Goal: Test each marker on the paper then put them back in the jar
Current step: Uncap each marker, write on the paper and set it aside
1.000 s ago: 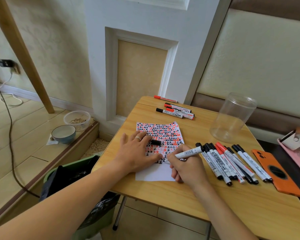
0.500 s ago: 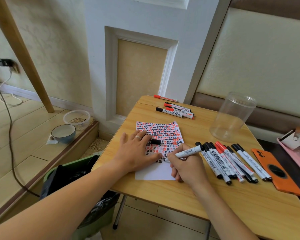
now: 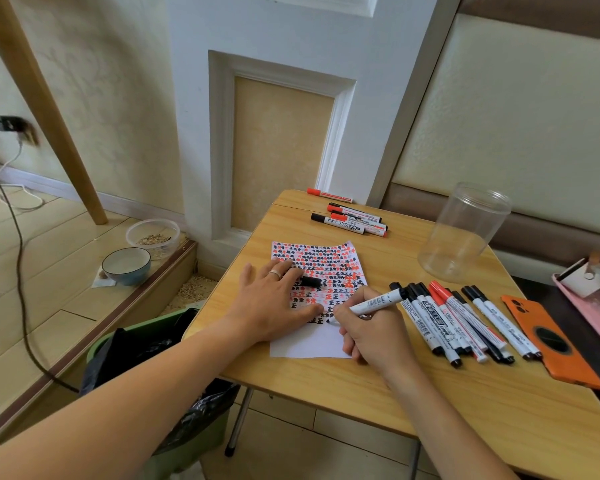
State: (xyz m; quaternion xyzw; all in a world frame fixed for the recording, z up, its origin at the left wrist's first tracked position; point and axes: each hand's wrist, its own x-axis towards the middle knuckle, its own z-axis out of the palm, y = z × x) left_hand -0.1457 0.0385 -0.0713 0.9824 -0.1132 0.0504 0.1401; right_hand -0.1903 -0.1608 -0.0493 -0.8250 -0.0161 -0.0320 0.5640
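A white sheet of paper (image 3: 312, 342), covered with red and black marks, lies on the wooden table (image 3: 378, 386). My left hand (image 3: 274, 303) presses flat on the paper, and a black cap (image 3: 310, 281) lies by its fingertips. My right hand (image 3: 371, 330) grips an uncapped white marker (image 3: 376, 302) with its tip down on the paper. Several capped black and red markers (image 3: 461, 320) lie in a row to the right. More markers (image 3: 350, 220) lie at the table's far edge. The clear jar (image 3: 465, 233) stands with nothing visible inside it at the far right.
An orange phone (image 3: 551, 341) lies at the table's right edge, beside a pink object (image 3: 593, 299). A green bin with a black bag (image 3: 146, 348) stands below the table's left side. A bowl (image 3: 126, 265) and a plastic tub (image 3: 153, 234) sit on the floor.
My right hand has shifted the marker tip slightly on the paper while writing. The left hand stays flat in place.
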